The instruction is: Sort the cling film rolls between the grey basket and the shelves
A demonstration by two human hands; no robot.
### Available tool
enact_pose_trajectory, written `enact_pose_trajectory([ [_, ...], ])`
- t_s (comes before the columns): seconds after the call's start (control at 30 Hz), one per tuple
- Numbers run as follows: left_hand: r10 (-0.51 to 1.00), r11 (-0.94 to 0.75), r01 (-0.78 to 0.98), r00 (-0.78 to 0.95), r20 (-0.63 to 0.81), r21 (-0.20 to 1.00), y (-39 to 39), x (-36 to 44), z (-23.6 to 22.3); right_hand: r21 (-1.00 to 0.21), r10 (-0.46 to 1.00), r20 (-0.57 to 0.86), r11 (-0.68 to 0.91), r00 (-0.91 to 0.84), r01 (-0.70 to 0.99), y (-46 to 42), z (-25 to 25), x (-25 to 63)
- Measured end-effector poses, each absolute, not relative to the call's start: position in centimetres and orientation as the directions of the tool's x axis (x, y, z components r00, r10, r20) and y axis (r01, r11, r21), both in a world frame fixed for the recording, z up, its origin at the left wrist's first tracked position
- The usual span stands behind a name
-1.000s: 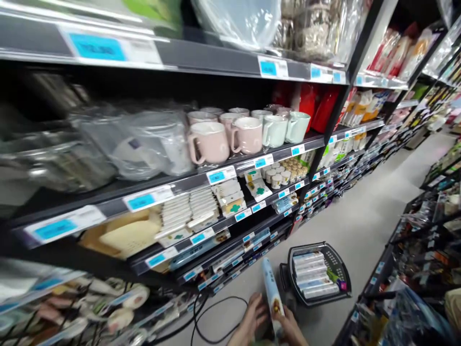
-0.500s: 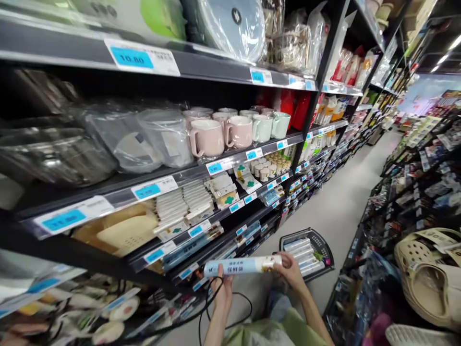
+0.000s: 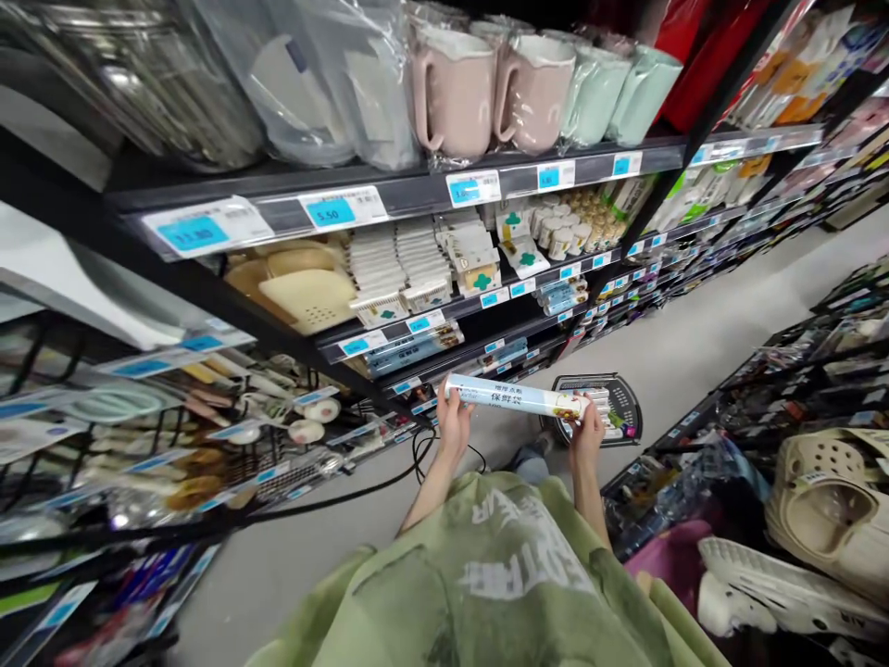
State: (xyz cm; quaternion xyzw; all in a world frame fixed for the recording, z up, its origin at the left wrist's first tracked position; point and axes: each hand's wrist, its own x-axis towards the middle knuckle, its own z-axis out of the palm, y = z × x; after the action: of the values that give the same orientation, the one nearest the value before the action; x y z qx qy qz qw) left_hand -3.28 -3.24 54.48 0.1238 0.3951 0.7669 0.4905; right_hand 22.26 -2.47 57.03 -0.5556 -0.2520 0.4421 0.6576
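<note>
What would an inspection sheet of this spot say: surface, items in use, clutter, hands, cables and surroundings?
Surface: smooth grey floor; no worktable seen.
Job's things: long pale-blue-and-white tube-shaped package, held up in the air; black plastic basket beyond it on the floor, holding whitish rolls, partly hidden.
Clutter: beige perforated clog among packed goods at the right.
Hands: left hand grips the package's left end, right hand its right end.
Cables: black cable at the lower left, looped near the shelves; ends not traceable.
Surroundings: black shelves with blue-and-white price labels, glossy pink mugs and pale-green mugs.
</note>
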Motion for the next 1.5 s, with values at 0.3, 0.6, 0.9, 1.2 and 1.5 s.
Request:
enact_pose_trajectory([
  [0.3,0.859,-0.212,-0.637,-0.483,-0.17,0.741,-5.1,-3.1,54.7,-0.94,0.822,-0.189,0.007,0.537,-0.342,-3.6,56.1,22.0],
  [0.6,0.85,-0.179,-0.668,-0.475,-0.228,0.722,-7.2,-4.3,54.1,-0.94,0.774,-0.235,-0.028,0.587,-0.339,-4.5,54.8,21.5],
  [0.9,0.811,-0.198,-0.645,-0.53,-0.246,0.738,-7.8,-5.1,53.5,-0.937,0.807,-0.158,0.059,0.569,-0.345,-4.3,55.2,21.3],
  [1.2,0.795,-0.206,-0.64,-0.55,-0.254,0.741,-7.6,-6.0,53.3,-0.886,0.862,-0.217,0.024,0.459,-0.463,-4.7,56.4,21.3],
  [1.5,0.856,-0.18,-0.676,-0.465,-0.224,0.714,-8.7,-5.7,54.5,-0.897,0.876,-0.244,-0.041,0.416,-0.441,-4.8,56.7,21.9],
])
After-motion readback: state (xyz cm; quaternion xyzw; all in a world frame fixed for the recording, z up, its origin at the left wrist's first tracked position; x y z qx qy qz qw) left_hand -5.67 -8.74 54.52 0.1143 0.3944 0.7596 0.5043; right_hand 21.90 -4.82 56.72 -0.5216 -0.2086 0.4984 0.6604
